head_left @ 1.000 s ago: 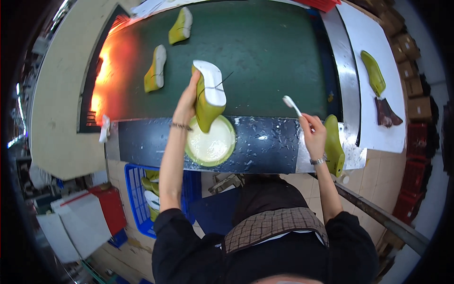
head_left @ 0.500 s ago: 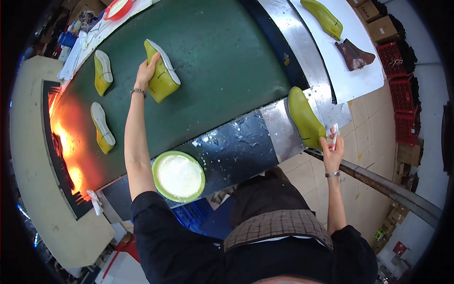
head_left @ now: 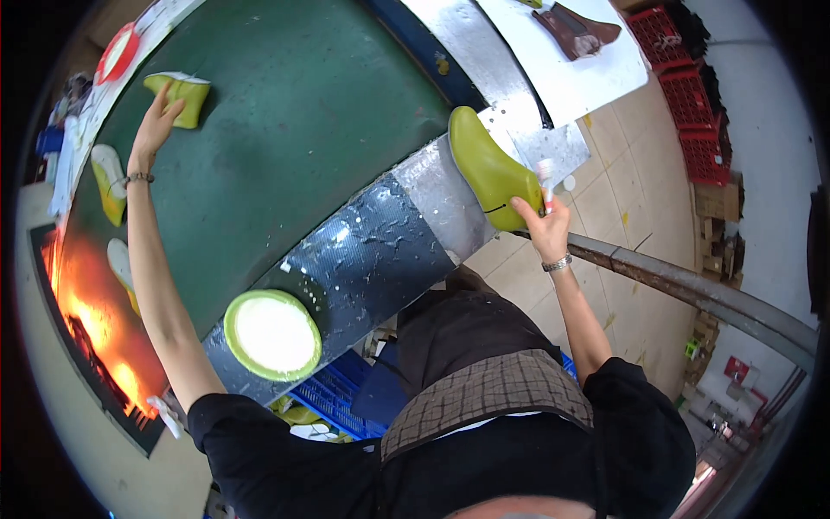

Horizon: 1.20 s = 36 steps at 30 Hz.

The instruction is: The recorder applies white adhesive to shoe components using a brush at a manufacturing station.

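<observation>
left hand (head_left: 159,121) with fingers partly spread on a white-soled green last (head_left: 192,105), far ahead and left of the round bowl (head_left: 275,375), grip firmness unclear, right hand (head_left: 546,228) curled round a small white brush (head_left: 545,176), thumb touching a plain green last (head_left: 484,163), well right of the bowl
</observation>
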Motion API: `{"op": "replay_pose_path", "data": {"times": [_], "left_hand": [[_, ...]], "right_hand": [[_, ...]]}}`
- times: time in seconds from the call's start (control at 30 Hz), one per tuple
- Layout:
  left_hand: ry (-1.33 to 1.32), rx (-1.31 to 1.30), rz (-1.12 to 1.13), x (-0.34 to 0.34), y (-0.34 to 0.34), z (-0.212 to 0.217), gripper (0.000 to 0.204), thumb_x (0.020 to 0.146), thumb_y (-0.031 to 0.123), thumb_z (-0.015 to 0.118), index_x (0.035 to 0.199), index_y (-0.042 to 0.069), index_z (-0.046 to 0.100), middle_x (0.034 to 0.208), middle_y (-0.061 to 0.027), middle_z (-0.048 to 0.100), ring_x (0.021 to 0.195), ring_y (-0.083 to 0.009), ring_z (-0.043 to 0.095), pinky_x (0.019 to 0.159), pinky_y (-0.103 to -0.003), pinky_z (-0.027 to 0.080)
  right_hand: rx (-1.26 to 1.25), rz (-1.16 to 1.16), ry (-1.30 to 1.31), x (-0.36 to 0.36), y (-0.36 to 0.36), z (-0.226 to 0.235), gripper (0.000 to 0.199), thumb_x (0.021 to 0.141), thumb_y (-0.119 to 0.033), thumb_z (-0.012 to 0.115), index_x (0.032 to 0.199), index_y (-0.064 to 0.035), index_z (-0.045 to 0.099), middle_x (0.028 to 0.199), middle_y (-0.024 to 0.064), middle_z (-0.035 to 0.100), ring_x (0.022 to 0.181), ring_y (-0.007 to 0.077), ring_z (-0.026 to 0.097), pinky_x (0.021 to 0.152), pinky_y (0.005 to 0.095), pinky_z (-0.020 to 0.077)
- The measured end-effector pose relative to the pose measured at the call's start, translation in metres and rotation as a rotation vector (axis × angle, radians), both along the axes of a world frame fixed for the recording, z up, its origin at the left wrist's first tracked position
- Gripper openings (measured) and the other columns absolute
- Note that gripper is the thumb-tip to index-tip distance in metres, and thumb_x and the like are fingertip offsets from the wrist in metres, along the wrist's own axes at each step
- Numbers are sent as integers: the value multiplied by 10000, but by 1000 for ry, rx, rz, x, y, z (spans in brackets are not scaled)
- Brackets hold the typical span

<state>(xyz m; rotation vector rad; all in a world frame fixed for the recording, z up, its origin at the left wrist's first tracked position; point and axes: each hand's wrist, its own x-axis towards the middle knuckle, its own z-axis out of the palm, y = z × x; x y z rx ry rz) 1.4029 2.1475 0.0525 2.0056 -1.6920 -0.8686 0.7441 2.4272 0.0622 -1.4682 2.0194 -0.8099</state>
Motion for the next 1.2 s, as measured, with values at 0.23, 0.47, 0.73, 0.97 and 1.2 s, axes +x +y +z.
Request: {"op": "replay_pose_path", "data": {"times": [0.23,0.47,0.73,0.97,1.2], "left_hand": [[422,-7,-478,-225,241,132,544,951,220,712,1450,71,552,1385,-143,641,1033,-207,712,909,-357,564],[1226,-185,52,-343,332,45,943,917,349,783,1581,-41,238,1517,-237,470,1389,-296,488,1118,-408,433],[1435,-406,332,-358,396,47,800,971,347,726,1549,23,279,1403,-149,519,1273,-190,512,1091,-351,429],[1187,-558,692,-316,542,60,455,1002,193,665,1407,20,547,1204,-138,685,1035,-172,694,886,-302,569],[809,-672,1973,-241,790,-104,362,970,115,643,1313,7,609,1057,-123,719,831,-174,710,730,-291,604]], "right_hand": [[82,1,-878,38,-5,22,386,916,-247,774,1179,26,702,919,1,708,695,35,574,585,215,435],[594,-44,-1332,95,5,52,432,994,-348,678,1322,-76,609,1124,23,731,789,91,675,499,197,418],[782,433,-1460,96,39,-9,481,1003,-417,643,1376,-120,584,1293,39,678,1182,191,649,994,378,545],[264,378,-721,36,-27,6,380,911,-333,781,1147,-41,718,1005,75,747,746,141,699,595,253,519],[-241,659,528,2,-31,-23,677,824,-573,789,991,81,730,880,213,750,745,365,698,719,477,545]]}}
